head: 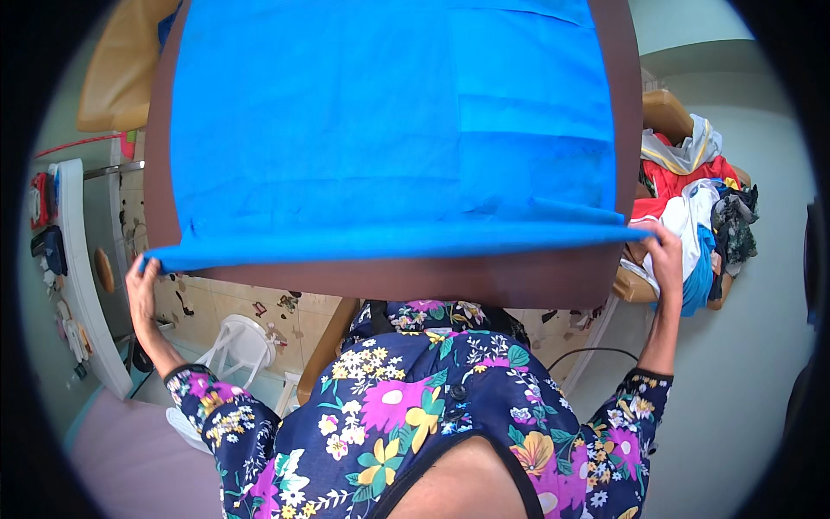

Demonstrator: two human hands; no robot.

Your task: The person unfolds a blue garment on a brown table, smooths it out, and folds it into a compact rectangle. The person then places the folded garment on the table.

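A large bright-blue cloth (pixel 324 110) lies spread over a brown tabletop (pixel 441 282), with creases on its right half. Its near edge is lifted and doubled into a long narrow band that spans the table from side to side. My left hand (pixel 141 285) pinches the left end of that band, just beyond the table's left edge. At the right end, my right hand (pixel 663 250) grips the other corner between thumb and fingers. Both arms are spread wide, and the band looks pulled fairly straight between them.
Right of the table, a tan chair (pixel 632 285) carries a heap of clothes (pixel 687 194). A white stool (pixel 249 340) stands on the tiled floor at lower left. Beyond it is a white shelf unit (pixel 91 279) with small items. Another tan chair (pixel 120 71) is at upper left.
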